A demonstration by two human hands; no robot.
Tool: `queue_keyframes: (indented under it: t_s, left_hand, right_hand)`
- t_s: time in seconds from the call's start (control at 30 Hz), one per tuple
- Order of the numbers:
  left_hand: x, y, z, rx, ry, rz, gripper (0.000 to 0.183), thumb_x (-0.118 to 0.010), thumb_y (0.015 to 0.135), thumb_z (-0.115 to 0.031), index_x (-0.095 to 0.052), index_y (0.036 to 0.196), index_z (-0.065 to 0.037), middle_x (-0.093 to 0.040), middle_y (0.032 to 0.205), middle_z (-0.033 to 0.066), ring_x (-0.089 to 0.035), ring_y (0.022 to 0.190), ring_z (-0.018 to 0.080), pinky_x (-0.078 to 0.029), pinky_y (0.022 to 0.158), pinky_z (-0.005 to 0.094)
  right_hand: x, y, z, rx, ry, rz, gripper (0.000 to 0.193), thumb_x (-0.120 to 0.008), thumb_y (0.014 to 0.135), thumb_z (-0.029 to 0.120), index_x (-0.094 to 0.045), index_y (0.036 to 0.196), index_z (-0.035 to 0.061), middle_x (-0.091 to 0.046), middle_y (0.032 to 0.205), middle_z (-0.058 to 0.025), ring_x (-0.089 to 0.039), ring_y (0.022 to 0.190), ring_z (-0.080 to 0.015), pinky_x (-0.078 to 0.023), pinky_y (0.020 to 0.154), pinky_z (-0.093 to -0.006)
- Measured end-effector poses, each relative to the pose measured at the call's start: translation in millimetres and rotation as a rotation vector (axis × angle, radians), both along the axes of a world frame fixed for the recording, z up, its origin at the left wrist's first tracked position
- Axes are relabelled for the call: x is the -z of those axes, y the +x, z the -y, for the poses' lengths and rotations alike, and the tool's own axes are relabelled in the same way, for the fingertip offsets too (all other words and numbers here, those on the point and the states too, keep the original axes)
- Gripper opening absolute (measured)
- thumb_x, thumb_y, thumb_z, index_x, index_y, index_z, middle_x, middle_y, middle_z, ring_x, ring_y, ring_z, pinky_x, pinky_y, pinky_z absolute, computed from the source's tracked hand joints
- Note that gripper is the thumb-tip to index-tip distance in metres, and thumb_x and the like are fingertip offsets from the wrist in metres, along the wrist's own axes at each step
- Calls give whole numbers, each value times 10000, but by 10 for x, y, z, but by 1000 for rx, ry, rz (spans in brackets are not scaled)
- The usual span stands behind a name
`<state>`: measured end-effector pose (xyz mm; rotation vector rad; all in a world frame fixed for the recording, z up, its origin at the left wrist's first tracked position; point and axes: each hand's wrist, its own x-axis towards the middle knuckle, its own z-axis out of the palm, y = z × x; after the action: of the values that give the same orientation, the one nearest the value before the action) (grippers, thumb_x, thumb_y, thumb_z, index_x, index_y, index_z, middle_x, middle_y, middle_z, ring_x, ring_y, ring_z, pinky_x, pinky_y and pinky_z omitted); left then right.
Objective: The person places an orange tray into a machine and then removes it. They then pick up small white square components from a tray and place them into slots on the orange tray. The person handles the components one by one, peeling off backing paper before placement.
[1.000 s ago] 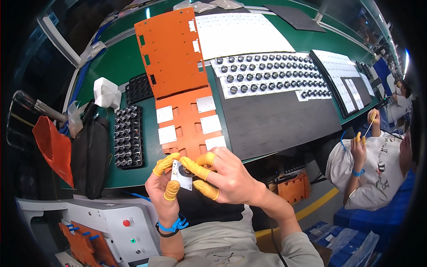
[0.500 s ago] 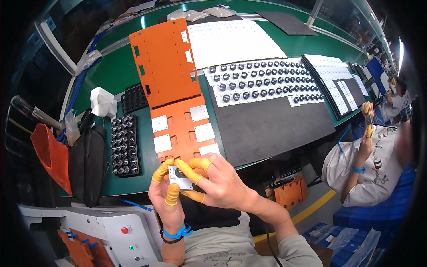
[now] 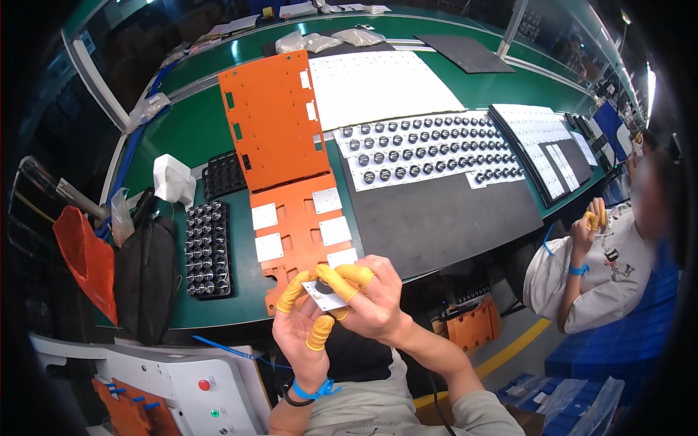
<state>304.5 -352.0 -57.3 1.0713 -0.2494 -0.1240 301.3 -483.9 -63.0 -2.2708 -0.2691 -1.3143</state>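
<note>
A small white circuit board (image 3: 329,302) with a black round part on it is pinched in my right hand (image 3: 378,305), by its upper right side. My left hand (image 3: 299,338) is just left of the board, index finger beside its left edge and thumb spread away below. Yellow finger cots cover fingertips on both hands. Just beyond them lies an orange fixture (image 3: 297,254), its hinged lid (image 3: 273,123) raised. Several bare white square boards (image 3: 334,230) sit in its lower plate, partly hidden by my fingers at the near end.
Left of the fixture stands a black tray (image 3: 209,251) of round parts, with a black bag (image 3: 147,272) beside it. White panels with rows of black round parts (image 3: 429,149) lie on a dark mat (image 3: 443,218) to the right. A co-worker (image 3: 592,269) sits at right.
Both hands have shifted right and slightly down in view with the board, which is now tilted. My left thumb has come away from it. The co-worker's hands have lowered.
</note>
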Motion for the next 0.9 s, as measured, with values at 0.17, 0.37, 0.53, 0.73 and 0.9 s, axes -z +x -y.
queue_keyframes:
  t_s: [0.17,0.37,0.53,0.73,0.9]
  left_hand:
    - [84,201,-160,109,44,8,532,-806,869,-235,-581,1253,56,-614,1199,86,-612,1109,188,-495,965,322]
    - [96,271,-214,251,54,-12,390,-779,896,-224,-650,1145,46,-628,1054,37,-618,990,138,-491,900,285]
    - [81,322,-271,338,125,-9,301,-755,915,-177,-672,1093,51,-646,982,29,-629,948,137,-491,883,278]
    - [123,389,-327,204,278,79,228,-761,906,-141,-688,970,65,-595,865,5,-548,803,87,-454,727,240]
    - [74,554,-471,-245,713,178,281,-719,937,-128,-612,858,120,-412,757,-17,-334,706,75,-292,578,255]
  right_hand:
    - [-69,-46,41,-141,203,-40,488,-864,641,141,-751,1109,59,-655,926,-63,-570,763,-234,-437,650,-343]
    - [-30,-107,14,-202,287,-145,462,-857,694,170,-754,1130,57,-619,949,-67,-538,811,-221,-447,656,-320]
    - [-10,-126,1,-256,331,-209,419,-815,773,186,-737,1158,39,-616,1009,-96,-542,858,-238,-465,706,-335]
    - [75,-119,-37,-356,387,-332,345,-705,906,151,-690,1215,-1,-607,1066,-146,-564,879,-283,-491,737,-363]
    - [126,-128,39,-301,472,-321,338,-635,966,183,-669,1261,21,-593,1060,-149,-563,919,-275,-489,775,-352]
